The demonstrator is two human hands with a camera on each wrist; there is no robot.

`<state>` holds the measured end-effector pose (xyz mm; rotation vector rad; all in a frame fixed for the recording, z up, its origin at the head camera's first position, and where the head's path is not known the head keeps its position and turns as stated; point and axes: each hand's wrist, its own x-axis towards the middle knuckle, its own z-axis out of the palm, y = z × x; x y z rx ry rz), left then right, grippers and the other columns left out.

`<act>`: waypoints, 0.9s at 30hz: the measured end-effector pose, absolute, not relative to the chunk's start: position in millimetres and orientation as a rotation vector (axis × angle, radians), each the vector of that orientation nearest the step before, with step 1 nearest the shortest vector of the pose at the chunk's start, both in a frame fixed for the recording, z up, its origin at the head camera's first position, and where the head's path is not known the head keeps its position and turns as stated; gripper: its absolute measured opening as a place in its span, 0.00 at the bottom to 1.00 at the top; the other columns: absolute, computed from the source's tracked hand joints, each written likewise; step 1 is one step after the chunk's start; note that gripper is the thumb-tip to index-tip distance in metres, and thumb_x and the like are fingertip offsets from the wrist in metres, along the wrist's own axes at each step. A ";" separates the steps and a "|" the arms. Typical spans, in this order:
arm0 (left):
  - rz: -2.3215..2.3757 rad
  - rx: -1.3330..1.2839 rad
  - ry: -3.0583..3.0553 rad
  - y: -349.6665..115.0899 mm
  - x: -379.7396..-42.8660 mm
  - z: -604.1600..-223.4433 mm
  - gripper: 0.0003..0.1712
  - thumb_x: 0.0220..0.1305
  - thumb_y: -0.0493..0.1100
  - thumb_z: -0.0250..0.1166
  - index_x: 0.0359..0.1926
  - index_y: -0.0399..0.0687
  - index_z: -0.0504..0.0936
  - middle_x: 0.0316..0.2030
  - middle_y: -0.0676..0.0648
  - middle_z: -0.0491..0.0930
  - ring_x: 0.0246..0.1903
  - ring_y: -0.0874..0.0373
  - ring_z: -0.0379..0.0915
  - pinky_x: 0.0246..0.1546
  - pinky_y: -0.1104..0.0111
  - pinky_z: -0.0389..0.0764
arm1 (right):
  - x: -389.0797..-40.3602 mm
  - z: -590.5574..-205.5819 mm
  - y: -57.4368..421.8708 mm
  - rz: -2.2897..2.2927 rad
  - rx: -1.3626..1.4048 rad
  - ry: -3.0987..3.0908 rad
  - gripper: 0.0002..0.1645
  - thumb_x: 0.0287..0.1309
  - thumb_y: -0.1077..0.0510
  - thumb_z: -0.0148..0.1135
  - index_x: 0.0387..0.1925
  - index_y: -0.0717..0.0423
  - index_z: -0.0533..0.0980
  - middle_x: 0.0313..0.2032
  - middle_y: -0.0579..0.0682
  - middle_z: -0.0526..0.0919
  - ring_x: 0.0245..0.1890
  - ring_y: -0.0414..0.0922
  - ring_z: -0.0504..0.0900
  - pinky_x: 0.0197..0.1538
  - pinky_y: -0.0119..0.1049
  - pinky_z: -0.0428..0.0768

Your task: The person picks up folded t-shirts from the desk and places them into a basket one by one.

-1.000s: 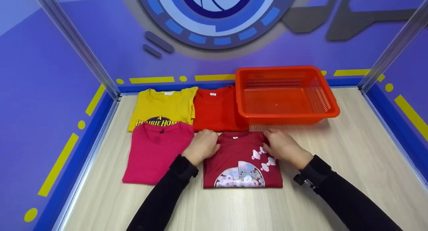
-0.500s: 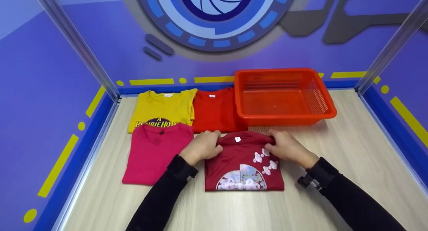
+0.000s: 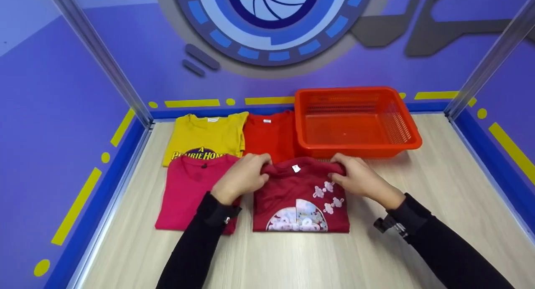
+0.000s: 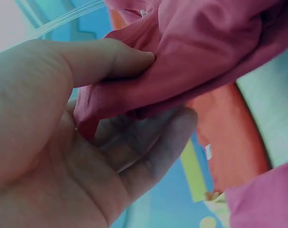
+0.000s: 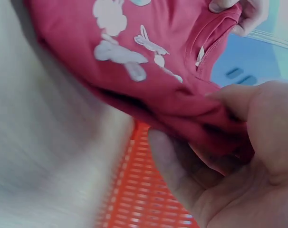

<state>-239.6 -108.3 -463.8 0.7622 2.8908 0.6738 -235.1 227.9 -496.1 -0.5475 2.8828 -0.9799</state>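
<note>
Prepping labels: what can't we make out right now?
Yellow shirt: lower print, head view, covered by the pink shirt.
Red shirt: right edge, head view, hidden by the basket.
Maroon shirt: any lettering on its tag, head view, too small.
Right hand: wrist end, right wrist view, cut off by the frame edge.

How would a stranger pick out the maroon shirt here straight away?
Start at the basket at the back of the table. Just in front, slightly left, is the maroon shirt, its top held by the left hand and right hand. Unlike the yellow shirt, red shirt and pink shirt, it bears a pale half-circle print.
</note>
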 end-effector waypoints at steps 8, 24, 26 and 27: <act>0.863 0.785 2.924 -122.3 -231.8 -435.7 0.18 0.64 0.41 0.67 0.55 0.57 0.79 0.40 0.56 0.82 0.36 0.61 0.77 0.41 0.69 0.81 | -232.7 -464.0 241.2 -1.099 -0.593 2.999 0.18 0.53 0.58 0.74 0.44 0.41 0.80 0.31 0.46 0.84 0.26 0.42 0.77 0.29 0.33 0.75; 0.899 0.946 3.007 -124.8 -237.0 -421.1 0.05 0.65 0.47 0.67 0.37 0.60 0.78 0.31 0.58 0.75 0.32 0.60 0.71 0.36 0.67 0.74 | -224.7 -438.2 264.3 -1.143 -0.674 3.110 0.11 0.58 0.47 0.71 0.43 0.32 0.84 0.31 0.38 0.87 0.25 0.38 0.77 0.27 0.28 0.74; 0.895 0.941 2.983 -124.9 -237.2 -422.8 0.04 0.65 0.48 0.67 0.38 0.60 0.80 0.32 0.58 0.76 0.33 0.60 0.72 0.38 0.67 0.75 | -224.6 -440.9 266.0 -1.120 -0.694 3.123 0.12 0.58 0.46 0.71 0.45 0.32 0.84 0.33 0.38 0.88 0.26 0.37 0.78 0.28 0.28 0.75; 0.895 0.939 2.971 -125.5 -236.5 -422.8 0.03 0.65 0.48 0.68 0.38 0.60 0.81 0.32 0.58 0.76 0.33 0.60 0.72 0.37 0.67 0.75 | -224.3 -441.3 266.7 -1.116 -0.706 3.128 0.13 0.57 0.46 0.71 0.46 0.32 0.84 0.34 0.37 0.88 0.27 0.37 0.78 0.29 0.27 0.75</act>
